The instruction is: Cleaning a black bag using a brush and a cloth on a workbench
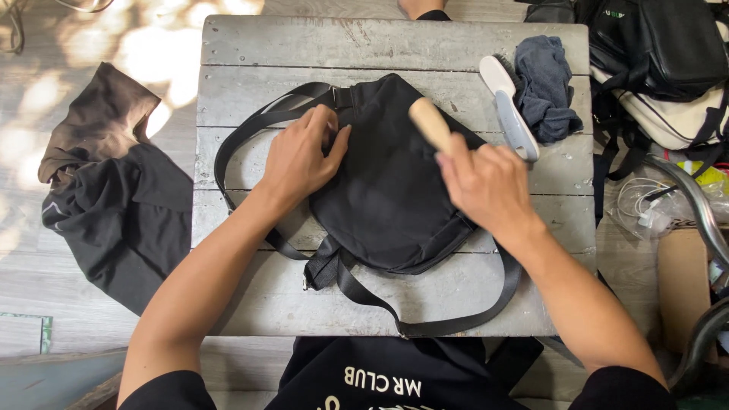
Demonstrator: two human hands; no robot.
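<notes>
Fingers of the left hand (300,159) lie spread and flat on the black fabric shoulder bag (391,182), which sits mid-table. The right hand (486,186) is curled tight around a rounded pale wooden handle (430,123) over the bag. The grey weathered plank table (380,45) holds a white brush (510,106) and grey cloth (544,87) near its far right edge; dark clothes (114,197) lie on the floor at left.

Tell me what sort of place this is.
Probably an informal outdoor bag-cleaning spot: a weathered grey plank table on sun-dappled floorboards, a black fabric sling bag being worked on, a white plastic brush, more bags piled nearby.
</notes>
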